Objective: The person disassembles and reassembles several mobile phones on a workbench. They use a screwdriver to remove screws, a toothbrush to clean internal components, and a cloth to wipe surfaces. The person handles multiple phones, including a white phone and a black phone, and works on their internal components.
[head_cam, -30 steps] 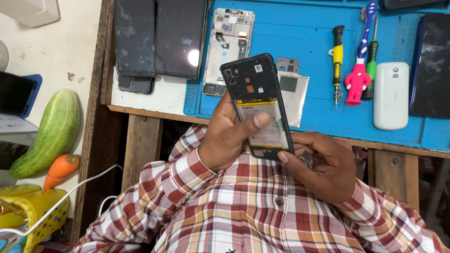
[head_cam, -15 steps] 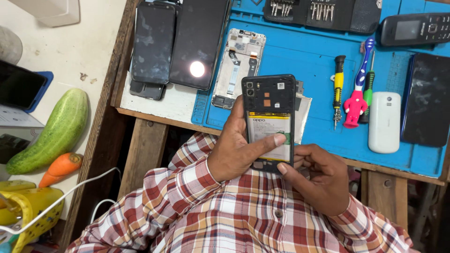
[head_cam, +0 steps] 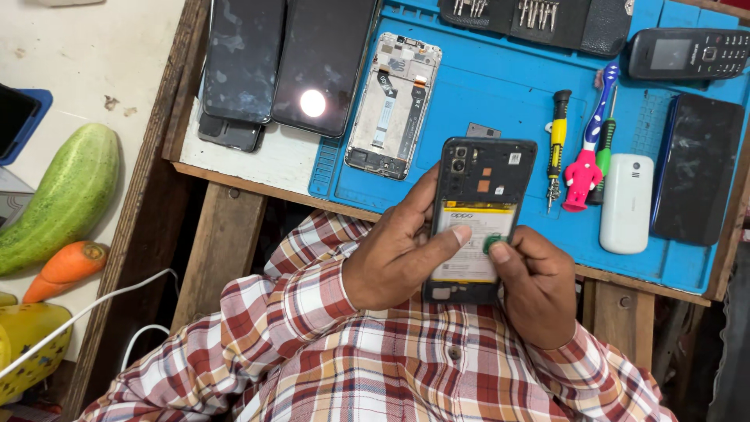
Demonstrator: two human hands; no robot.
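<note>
Left hand (head_cam: 394, 262) gripped the opened phone (head_cam: 478, 215) from its left edge: fingers wrapped behind the body, thumb laid across the pale battery label. We noted the phone held upright, back cover off, camera end pointing away from the body, over the near edge of the bench (head_cam: 258, 160) and above the plaid shirt (head_cam: 375, 367).

Right hand (head_cam: 539, 285) was curled at the phone's lower right side, thumb and forefinger pinched together on a small green part (head_cam: 492, 244) at the right edge of the battery (we could not tell what the part was).

On the blue work mat (head_cam: 484, 86), just beyond the phone:
- bare phone frame (head_cam: 394, 105) with exposed flex cables, lying flat to the left;
- yellow-handled screwdriver (head_cam: 556, 144), a pink-and-blue toothbrush (head_cam: 586, 156) and a green-handled tool (head_cam: 603, 156), side by side to the right;
- small white handset (head_cam: 626, 203) and a dark phone (head_cam: 695, 168), further right;
- black keypad phone (head_cam: 687, 53), at the far right corner;
- black bit case (head_cam: 539, 17), along the far edge.

Two dark screens (head_cam: 289, 62) lay left of the mat, one catching a lamp's reflection.

Off the bench to the left: a cucumber (head_cam: 66, 195), a carrot (head_cam: 66, 270) and a white cable (head_cam: 94, 309).
</note>
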